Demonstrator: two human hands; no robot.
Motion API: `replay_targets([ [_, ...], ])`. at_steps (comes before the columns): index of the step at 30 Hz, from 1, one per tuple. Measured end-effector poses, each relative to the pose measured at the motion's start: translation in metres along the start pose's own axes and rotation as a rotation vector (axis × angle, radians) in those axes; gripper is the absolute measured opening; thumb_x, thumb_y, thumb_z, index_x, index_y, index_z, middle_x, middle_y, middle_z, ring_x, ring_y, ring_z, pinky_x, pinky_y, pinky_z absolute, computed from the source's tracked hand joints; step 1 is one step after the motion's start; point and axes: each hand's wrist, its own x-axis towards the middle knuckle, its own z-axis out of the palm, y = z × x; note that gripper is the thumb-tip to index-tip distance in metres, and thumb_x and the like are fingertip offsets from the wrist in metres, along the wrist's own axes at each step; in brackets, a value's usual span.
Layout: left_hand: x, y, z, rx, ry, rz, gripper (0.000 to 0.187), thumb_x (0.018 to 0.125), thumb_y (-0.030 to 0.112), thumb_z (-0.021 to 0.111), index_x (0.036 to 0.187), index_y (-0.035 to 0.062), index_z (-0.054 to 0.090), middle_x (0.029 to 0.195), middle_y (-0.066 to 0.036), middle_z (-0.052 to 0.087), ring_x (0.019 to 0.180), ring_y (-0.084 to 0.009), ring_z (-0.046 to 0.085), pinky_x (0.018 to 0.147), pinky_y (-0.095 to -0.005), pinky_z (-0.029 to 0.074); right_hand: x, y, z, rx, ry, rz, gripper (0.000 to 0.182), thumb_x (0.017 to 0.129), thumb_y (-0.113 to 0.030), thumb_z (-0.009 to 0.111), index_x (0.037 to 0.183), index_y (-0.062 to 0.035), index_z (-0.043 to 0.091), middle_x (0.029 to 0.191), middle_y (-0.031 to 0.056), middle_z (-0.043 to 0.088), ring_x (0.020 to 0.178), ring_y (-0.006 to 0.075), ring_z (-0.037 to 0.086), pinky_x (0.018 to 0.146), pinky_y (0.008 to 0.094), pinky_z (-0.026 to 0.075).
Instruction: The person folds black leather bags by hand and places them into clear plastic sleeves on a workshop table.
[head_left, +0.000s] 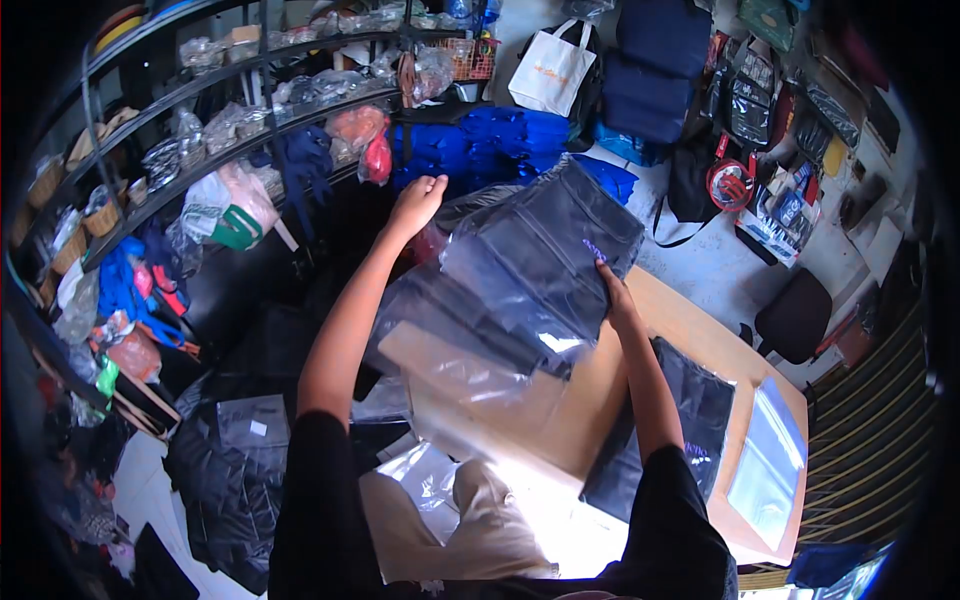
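cluttered storeroom table (700, 330), bagged dark garment (545, 255) slanting up-right, right hand (612, 285) pinching it, left hand (415, 200) loosely spread

Dark metal shelves (215, 120) crowded with bagged goods curve along the left; a wooden counter (690, 330) stands on a pale floor (715, 265) beside a black chair (795, 315)
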Motion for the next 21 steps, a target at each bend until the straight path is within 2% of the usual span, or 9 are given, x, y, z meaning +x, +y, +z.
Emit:
replay_targets([
  [3, 0.057, -0.026, 0.049, -0.062, -0.34, -0.255, 0.082, 0.09, 0.072, 0.033, 0.122, 0.0027, 0.062, 0.123, -0.022, 0.061, 0.12, -0.0379, 0.054, 0.1, -0.0454, 0.04, -0.035, -0.016, 0.011, 0.179, -0.021, -0.066, 0.065, 0.08, -0.033, 0.076, 0.131, -0.0031, 0.049, 0.118, 0.0124, 0.062, 0.108, 0.0248, 0.061, 0.091, 0.0352, 0.051],
  [6, 0.052, -0.047, 0.096, -0.284, -0.64, -0.178, 0.094, 0.086, 0.079, 0.028, 0.138, 0.0043, 0.048, 0.141, -0.022, 0.047, 0.135, -0.0322, 0.041, 0.109, -0.0417, 0.032, -0.047, -0.018, 0.014, 0.126, 0.107, -0.02, 0.056, 0.086, -0.036, 0.069, 0.127, -0.0022, 0.052, 0.113, 0.0111, 0.065, 0.097, 0.0214, 0.065, 0.087, 0.0327, 0.053],
  [7, 0.046, -0.034, 0.092, 0.004, -0.657, -0.23, 0.097, 0.084, 0.081, 0.03, 0.146, 0.0072, 0.038, 0.149, -0.018, 0.038, 0.138, -0.0284, 0.036, 0.112, -0.0367, 0.029, -0.056, -0.025, 0.022, 0.127, 0.118, -0.028, 0.059, 0.085, -0.034, 0.071, 0.131, -0.0037, 0.049, 0.117, 0.0099, 0.062, 0.101, 0.0207, 0.063, 0.09, 0.0318, 0.051],
  [10, 0.005, -0.054, 0.102, -0.461, -0.669, 0.105, 0.049, 0.102, 0.028, 0.042, 0.145, 0.0043, 0.038, 0.146, -0.009, 0.043, 0.134, -0.021, 0.04, 0.111, -0.0309, 0.03, -0.066, -0.035, 0.039, 0.097, 0.132, -0.084, 0.064, 0.083, -0.03, 0.074, 0.134, -0.0047, 0.046, 0.121, 0.009, 0.059, 0.108, 0.0206, 0.059, 0.094, 0.0313, 0.048],
  [12, -0.021, -0.196, 0.194, -0.704, -0.49, 0.15, 0.053, 0.103, 0.037, 0.038, 0.145, 0.0055, 0.038, 0.147, -0.009, 0.042, 0.135, -0.0206, 0.038, 0.111, -0.0305, 0.029, -0.079, -0.048, 0.048, 0.15, 0.169, 0.004, 0.077, 0.077, -0.027, 0.08, 0.138, -0.0015, 0.04, 0.129, 0.0107, 0.055, 0.117, 0.0219, 0.053, 0.101, 0.0323, 0.041],
  [13, -0.05, -0.154, 0.141, -0.701, -0.504, 0.13, 0.053, 0.103, 0.037, 0.038, 0.145, 0.0055, 0.038, 0.147, -0.009, 0.042, 0.135, -0.0206, 0.038, 0.111, -0.0305, 0.029, -0.079, -0.047, 0.043, 0.098, 0.125, -0.008, 0.077, 0.077, -0.027, 0.08, 0.138, -0.0012, 0.04, 0.129, 0.0106, 0.054, 0.116, 0.0215, 0.053, 0.101, 0.0322, 0.041],
  [15, -0.014, -0.02, 0.055, -0.575, -0.723, -0.486, 0.066, 0.101, 0.053, 0.033, 0.147, 0.0059, 0.036, 0.15, -0.009, 0.038, 0.138, -0.0209, 0.034, 0.111, -0.0308, 0.028, -0.074, -0.039, 0.023, -0.017, 0.116, 0.017, 0.078, 0.077, -0.028, 0.081, 0.138, -0.0006, 0.041, 0.129, 0.0102, 0.054, 0.117, 0.0206, 0.052, 0.103, 0.0316, 0.038],
  [16, 0.007, -0.029, 0.033, -0.479, -0.968, -0.73, 0.087, 0.092, 0.073, 0.026, 0.148, 0.0069, 0.033, 0.153, -0.01, 0.033, 0.143, -0.0229, 0.026, 0.111, -0.0386, 0.027, -0.083, -0.062, 0.025, -0.118, 0.062, -0.011, 0.076, 0.079, -0.029, 0.079, 0.139, -0.0011, 0.042, 0.131, 0.0099, 0.053, 0.12, 0.0207, 0.05, 0.104, 0.0324, 0.037],
  [21, 0.057, -0.013, 0.037, -0.392, -0.582, -0.714, 0.098, 0.085, 0.08, 0.028, 0.148, 0.0063, 0.032, 0.154, -0.011, 0.033, 0.143, -0.0271, 0.027, 0.111, -0.047, 0.024, -0.035, -0.079, 0.008, 0.325, 0.193, 0.069, 0.071, 0.094, -0.058, 0.047, 0.137, -0.0019, 0.045, 0.127, 0.0111, 0.058, 0.111, 0.0232, 0.059, 0.098, 0.0341, 0.045],
])
